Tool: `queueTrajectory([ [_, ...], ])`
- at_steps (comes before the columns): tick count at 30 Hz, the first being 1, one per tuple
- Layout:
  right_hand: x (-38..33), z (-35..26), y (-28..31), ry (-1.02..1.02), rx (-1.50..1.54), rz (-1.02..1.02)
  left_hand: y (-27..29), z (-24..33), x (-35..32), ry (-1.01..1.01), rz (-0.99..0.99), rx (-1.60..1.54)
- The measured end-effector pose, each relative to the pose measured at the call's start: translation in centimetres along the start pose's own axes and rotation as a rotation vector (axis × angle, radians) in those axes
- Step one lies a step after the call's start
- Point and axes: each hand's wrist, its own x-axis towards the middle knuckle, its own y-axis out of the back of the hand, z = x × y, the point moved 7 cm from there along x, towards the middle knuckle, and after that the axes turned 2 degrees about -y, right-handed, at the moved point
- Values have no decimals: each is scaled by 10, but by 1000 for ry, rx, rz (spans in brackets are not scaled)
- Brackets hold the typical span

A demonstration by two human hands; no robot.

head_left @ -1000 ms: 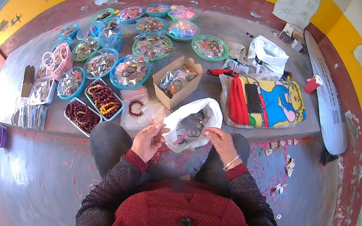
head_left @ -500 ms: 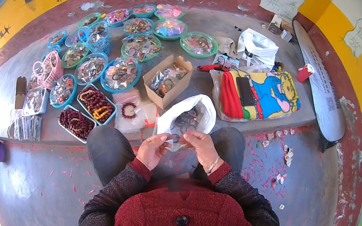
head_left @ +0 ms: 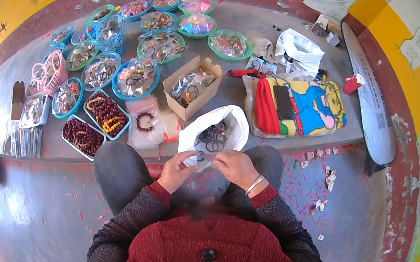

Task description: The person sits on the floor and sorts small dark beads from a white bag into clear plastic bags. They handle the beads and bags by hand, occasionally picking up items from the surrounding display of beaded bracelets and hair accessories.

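So the left hand (head_left: 176, 173) has a small dark ring (head_left: 201, 156) pinched between thumb and fingertips, right at the near edge of a white plastic bag (head_left: 190, 138) with more dark rings (head_left: 214, 138) inside. The right hand (head_left: 237, 169) is just beside it, fingers bunched together, but honestly it's too tiny and blurry to tell if they're gripping anything. Off to the left there's a dark red bead bracelet (head_left: 139, 123) lying on some clear plastic bags (head_left: 144, 139), an open cardboard box (head_left: 201, 102) sits behind, and a phone (head_left: 282, 102) rests on a colorful folded towel (head_left: 264, 107) over right.
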Motion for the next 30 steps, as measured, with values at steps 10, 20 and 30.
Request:
queueTrajectory([
  [10, 1, 11, -22, -98, 244, -224, -11, -9, 3, 201, -22, -299],
  [20, -13, 48, -59, -478, 1058, -178, -15, -24, -2, 427, -78, -398],
  [30, -22, 53, -77, -592, 827, -299, -4, -35, -2, 505, -7, -536],
])
